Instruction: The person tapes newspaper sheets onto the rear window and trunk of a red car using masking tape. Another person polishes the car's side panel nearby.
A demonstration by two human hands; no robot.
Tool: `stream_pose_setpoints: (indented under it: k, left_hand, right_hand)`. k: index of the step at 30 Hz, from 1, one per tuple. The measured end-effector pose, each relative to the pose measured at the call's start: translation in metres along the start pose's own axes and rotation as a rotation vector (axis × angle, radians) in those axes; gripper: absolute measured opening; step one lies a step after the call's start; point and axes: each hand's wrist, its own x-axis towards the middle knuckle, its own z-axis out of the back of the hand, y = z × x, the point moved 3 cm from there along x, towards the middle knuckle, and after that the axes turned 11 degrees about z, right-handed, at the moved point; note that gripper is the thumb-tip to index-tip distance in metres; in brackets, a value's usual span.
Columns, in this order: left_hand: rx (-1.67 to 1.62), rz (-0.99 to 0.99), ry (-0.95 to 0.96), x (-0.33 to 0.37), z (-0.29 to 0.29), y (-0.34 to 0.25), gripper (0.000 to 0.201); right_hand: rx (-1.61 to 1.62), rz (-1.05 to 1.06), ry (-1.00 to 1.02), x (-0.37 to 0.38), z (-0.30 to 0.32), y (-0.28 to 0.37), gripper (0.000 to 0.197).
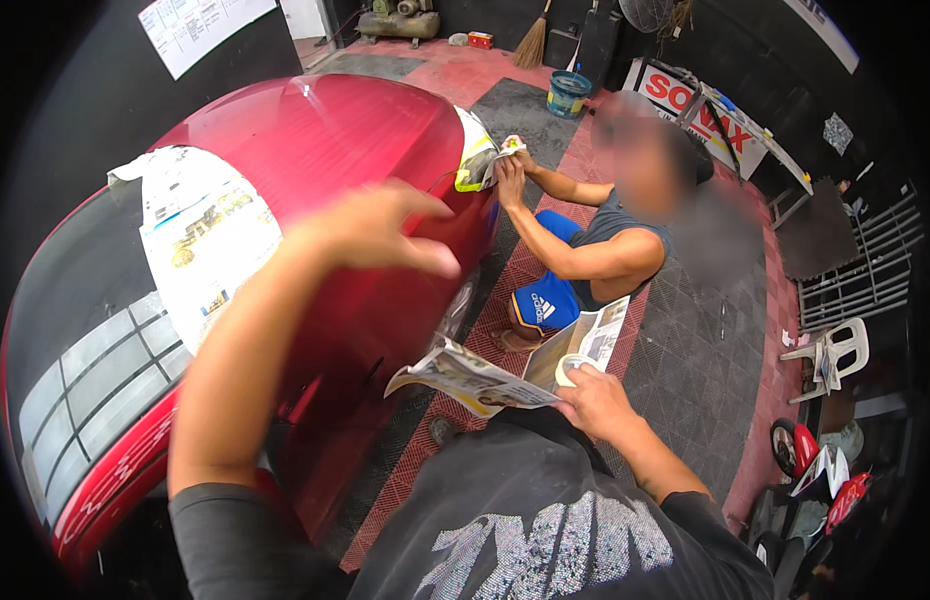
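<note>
My left hand (380,235) is raised over the hood of a red car (330,125), a little blurred, its fingers apart and nothing in them. Down by my waist, my right hand (597,402) grips an unfolded newspaper (470,372) together with a pale roll of tape (573,370). Several newspaper sheets (200,205) lie over the lower part of the windshield and the hood's rear edge. At the car's front corner, a crouching co-worker's hands (510,172) press on paper with yellow edges (475,150) that covers the headlight area.
The co-worker (625,235) sits low between the car and the right side. Behind stand a teal bucket (568,93), a broom (533,42) and a compressor (398,22). A white plastic chair (835,352) and red-and-white motorcycle parts (825,470) are at the right.
</note>
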Motion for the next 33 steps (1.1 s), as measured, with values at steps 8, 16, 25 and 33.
stream_pose_setpoints:
  k: [8, 16, 25, 33]
  left_hand:
    - [0.069, -0.166, 0.213, -0.059, -0.167, -0.159, 0.037]
    - [-0.138, 0.005, -0.201, -0.180, -0.180, -0.223, 0.017]
    - [-0.726, 0.383, -0.574, -0.346, -0.124, -0.229, 0.021]
    - [-0.694, 0.438, -0.737, -0.482, -0.195, -0.218, 0.020]
  right_hand:
    - [0.039, 0.011, 0.016, -0.072, 0.017, -0.010, 0.022]
    - [0.121, 0.202, -0.119, -0.183, 0.040, -0.019, 0.030]
    - [-0.026, 0.181, -0.045, -0.225, 0.205, -0.086, 0.022]
    - [-0.293, 0.241, -0.439, -0.284, 0.271, -0.030, 0.015]
